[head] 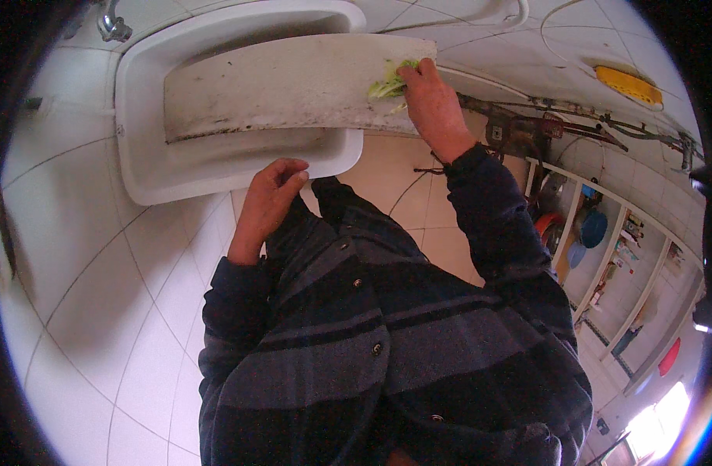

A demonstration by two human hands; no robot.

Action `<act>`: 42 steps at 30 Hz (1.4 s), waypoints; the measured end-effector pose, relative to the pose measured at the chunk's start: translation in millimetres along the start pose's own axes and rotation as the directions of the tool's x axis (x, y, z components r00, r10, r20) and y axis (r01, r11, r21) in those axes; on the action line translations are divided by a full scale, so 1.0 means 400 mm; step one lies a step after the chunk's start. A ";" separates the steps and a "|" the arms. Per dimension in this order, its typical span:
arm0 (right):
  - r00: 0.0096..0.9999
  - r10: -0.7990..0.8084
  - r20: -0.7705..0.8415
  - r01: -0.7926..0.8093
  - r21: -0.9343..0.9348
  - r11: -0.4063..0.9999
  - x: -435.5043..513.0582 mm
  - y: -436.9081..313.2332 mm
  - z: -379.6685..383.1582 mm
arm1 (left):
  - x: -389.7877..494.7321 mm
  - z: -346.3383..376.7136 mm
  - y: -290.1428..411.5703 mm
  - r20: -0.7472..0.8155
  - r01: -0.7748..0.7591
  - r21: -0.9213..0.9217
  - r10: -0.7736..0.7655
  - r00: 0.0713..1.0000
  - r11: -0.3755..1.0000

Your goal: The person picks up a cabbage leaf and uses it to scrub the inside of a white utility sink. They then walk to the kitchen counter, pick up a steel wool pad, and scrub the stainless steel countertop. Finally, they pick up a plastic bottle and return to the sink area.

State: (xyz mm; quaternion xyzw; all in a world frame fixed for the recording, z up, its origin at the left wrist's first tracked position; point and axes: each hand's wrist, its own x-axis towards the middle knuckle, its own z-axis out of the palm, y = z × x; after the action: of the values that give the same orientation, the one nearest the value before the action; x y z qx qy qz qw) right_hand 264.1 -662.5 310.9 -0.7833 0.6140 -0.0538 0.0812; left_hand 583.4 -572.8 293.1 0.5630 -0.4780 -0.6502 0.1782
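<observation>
A pale, stained board (pixel 274 87) lies across a white sink basin (pixel 158 189) in front of me. At the board's right end, my right hand (pixel 440 105) has its fingertips on a small heap of shredded green leafy vegetable (pixel 388 87), pinching some of it. A few pale shreds lie beside that hand. My left hand (pixel 274 192) is near the basin's front rim, with thumb and fingers slightly apart and nothing seen between them.
A metal tap (pixel 112 26) sticks out of the tiled wall at the upper left. A yellow soap dish (pixel 628 85) hangs on the wall at the right. Pipes run below it. A white shelf rack (pixel 615 204) with assorted items stands further right, beyond the tiled floor.
</observation>
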 end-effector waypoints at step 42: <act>0.979 -0.125 0.162 0.113 0.083 0.990 0.120 -0.425 0.267 | -0.059 -0.276 -0.097 0.184 -0.056 0.087 0.039 0.982 0.995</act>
State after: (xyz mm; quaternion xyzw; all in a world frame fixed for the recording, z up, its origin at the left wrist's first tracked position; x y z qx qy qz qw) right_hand 457.2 -663.2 238.2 -0.8168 0.5547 -0.0155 0.1578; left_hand 702.2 -582.6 284.4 0.4970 -0.5350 -0.6720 0.1231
